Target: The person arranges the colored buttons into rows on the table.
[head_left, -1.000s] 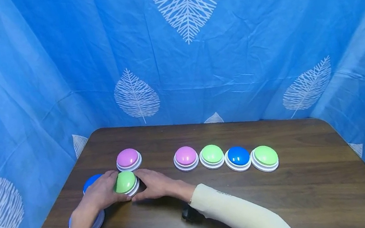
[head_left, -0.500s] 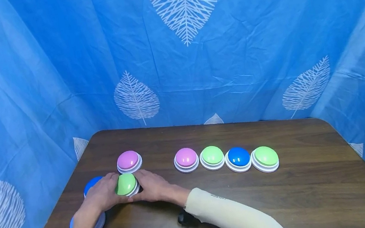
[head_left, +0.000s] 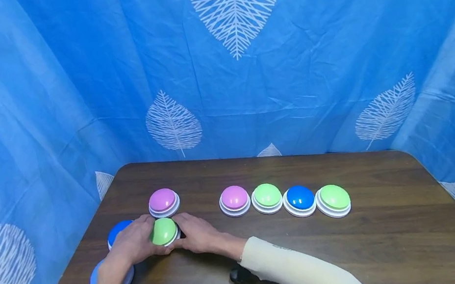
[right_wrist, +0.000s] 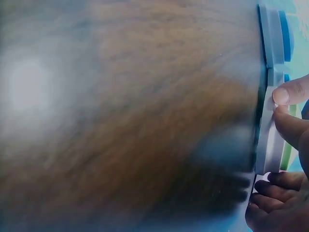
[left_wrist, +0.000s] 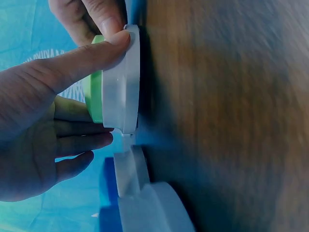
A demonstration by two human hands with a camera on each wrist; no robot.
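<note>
Holding green button (head_left: 163, 231) between left hand (head_left: 134, 241) and right hand (head_left: 197, 233), with thumbs (left_wrist: 118, 42) together at near edge, fingers (left_wrist: 86, 142) round sides; with pink button (head_left: 163, 200) just behind, contact unclear.

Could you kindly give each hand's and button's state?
Held green button: dome up.
Left hand: gripping it.
Right hand: gripping it.
Lone pink button: upright.
Far left blue button: upright.
Near left blue button: upright.
Row pink button: upright.
Left row green button: upright.
Row blue button: upright.
Right row green button: upright.
</note>
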